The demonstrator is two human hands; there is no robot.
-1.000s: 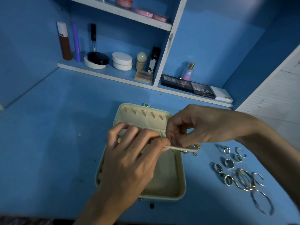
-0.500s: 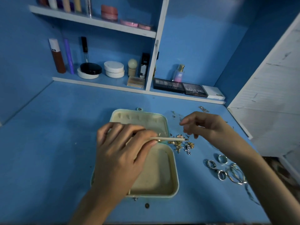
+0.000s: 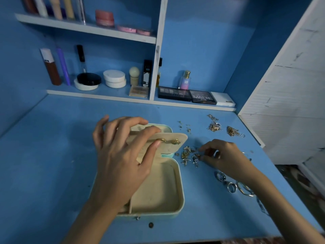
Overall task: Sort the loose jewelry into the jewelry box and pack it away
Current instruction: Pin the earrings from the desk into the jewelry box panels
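A pale green jewelry box [image 3: 177,175] with cream lining lies open on the blue desk. My left hand [image 3: 121,155] holds its cream earring flap [image 3: 175,138], thumb under and index finger on top; two gold earrings [image 3: 169,140] sit on the flap. Right of the box lies a pile of small gold and silver earrings [image 3: 189,154]. My right hand [image 3: 223,156] is down at that pile, fingertips pinching at a small piece. Silver rings [image 3: 232,184] lie nearer me on the right. Chains [image 3: 213,125] lie farther back.
Low shelves at the back carry cosmetics: compacts [image 3: 114,78], bottles [image 3: 184,80] and eyeshadow palettes [image 3: 202,96]. A white panel [image 3: 290,95] bounds the desk on the right. A small dark spot [image 3: 150,225] sits near the desk's front edge.
My right hand left the flap and moved right and down onto the earring pile. The left hand tilted the flap up, so its face with two earrings shows. The camera tilted.
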